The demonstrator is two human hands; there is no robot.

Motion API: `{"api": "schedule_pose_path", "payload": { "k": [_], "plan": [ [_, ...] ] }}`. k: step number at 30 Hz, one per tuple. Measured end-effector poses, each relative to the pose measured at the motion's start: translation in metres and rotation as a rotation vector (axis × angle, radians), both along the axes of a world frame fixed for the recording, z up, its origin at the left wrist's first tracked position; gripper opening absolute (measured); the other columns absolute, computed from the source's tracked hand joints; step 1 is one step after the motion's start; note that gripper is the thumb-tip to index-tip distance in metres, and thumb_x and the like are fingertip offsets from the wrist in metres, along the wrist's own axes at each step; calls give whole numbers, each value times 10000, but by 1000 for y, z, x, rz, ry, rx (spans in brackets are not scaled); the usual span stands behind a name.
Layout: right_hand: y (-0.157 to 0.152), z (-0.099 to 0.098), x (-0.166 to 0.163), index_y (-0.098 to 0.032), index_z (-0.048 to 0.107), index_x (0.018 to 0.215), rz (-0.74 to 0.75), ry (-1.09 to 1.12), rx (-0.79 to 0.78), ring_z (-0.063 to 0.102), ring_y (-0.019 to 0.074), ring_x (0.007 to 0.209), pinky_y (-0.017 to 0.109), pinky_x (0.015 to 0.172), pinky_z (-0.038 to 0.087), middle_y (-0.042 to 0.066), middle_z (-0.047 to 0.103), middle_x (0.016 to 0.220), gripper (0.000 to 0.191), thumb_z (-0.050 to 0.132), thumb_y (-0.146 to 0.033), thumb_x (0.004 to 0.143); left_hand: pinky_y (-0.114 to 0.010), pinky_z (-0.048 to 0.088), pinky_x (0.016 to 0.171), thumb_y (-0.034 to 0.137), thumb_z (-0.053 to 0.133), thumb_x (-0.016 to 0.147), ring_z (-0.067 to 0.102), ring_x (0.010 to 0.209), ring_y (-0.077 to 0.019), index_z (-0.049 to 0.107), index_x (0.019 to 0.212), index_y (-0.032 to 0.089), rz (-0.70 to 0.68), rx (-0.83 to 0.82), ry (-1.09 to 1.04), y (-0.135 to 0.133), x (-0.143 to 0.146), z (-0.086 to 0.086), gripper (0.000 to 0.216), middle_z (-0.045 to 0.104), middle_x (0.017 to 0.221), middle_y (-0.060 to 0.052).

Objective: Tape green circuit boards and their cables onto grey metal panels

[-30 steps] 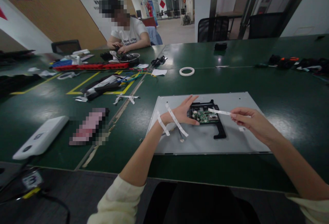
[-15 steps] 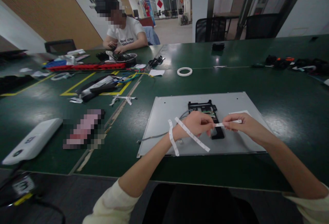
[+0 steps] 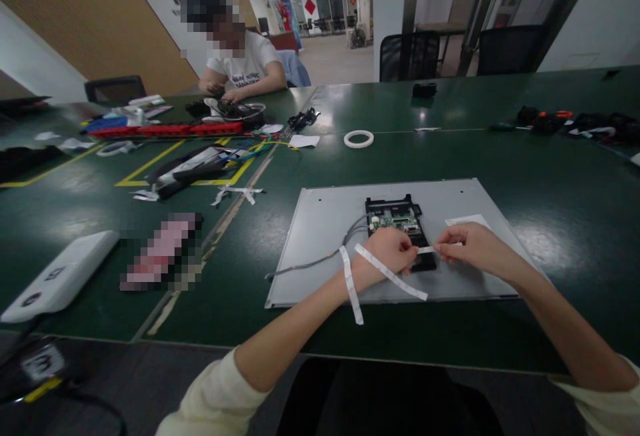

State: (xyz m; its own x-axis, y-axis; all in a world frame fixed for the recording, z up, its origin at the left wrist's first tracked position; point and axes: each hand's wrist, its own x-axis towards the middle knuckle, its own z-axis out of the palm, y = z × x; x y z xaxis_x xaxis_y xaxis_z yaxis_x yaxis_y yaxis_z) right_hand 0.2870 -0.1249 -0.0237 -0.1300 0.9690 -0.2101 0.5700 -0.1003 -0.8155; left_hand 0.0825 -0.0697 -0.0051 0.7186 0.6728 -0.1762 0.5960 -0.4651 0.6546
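Note:
Between my two hands a short white strip of tape (image 3: 426, 249) is stretched. My left hand (image 3: 389, 249) pinches one end of it, and my right hand (image 3: 463, 247) pinches the other. Two longer tape strips (image 3: 393, 272) cling to my left wrist with their ends hanging loose. Below my hands lies a flat grey panel (image 3: 325, 223). On it rests a black bracket (image 3: 390, 204) with a green circuit board (image 3: 400, 223), partly hidden by my left hand. A grey cable (image 3: 310, 265) runs from the board to the panel's left edge. A white label (image 3: 470, 220) shows behind my right hand.
A roll of white tape (image 3: 359, 139) lies beyond the panel. To the left are a phone (image 3: 163, 249), a white device (image 3: 60, 276) and a black bundle with wires (image 3: 193, 169). Across the table sits a person (image 3: 245, 63) handling cables, behind a red power strip (image 3: 165, 130).
Both hands have shifted slightly, the left one toward me and to the right, uncovering more of the circuit board. The strips on my left wrist moved along with it.

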Motion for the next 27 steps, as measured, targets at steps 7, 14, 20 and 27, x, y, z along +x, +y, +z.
{"api": "schedule_pose_path", "payload": {
  "k": [7,14,20,27],
  "plan": [
    [0,0,1,-165,635,801,-41,-13,-27,548,115,578,236,541,383,14,635,683,212,531,-349,782,-236,455,583,312,460,841,559,520,-105,622,636,152,15,2,21,3,-1,-2,306,633,552,-9],
    [1,-3,3,-180,660,788,7,-104,60,545,134,594,258,573,371,9,625,655,221,527,-356,782,-258,452,635,298,460,816,573,569,-129,624,651,166,15,132,55,0,0,-1,267,612,518,0],
    [0,0,-2,-200,676,761,-16,-225,120,546,138,622,262,596,360,3,635,693,201,541,-349,770,-267,434,581,314,446,810,581,607,-155,644,681,167,24,277,141,-5,2,-3,278,642,637,-42],
    [-1,-1,-4,-219,682,755,-24,-323,187,543,148,625,258,573,341,4,630,684,203,548,-370,772,-314,461,608,356,415,841,620,689,-219,647,777,171,29,419,253,-13,6,-9,303,650,698,-74]
  ]
}}
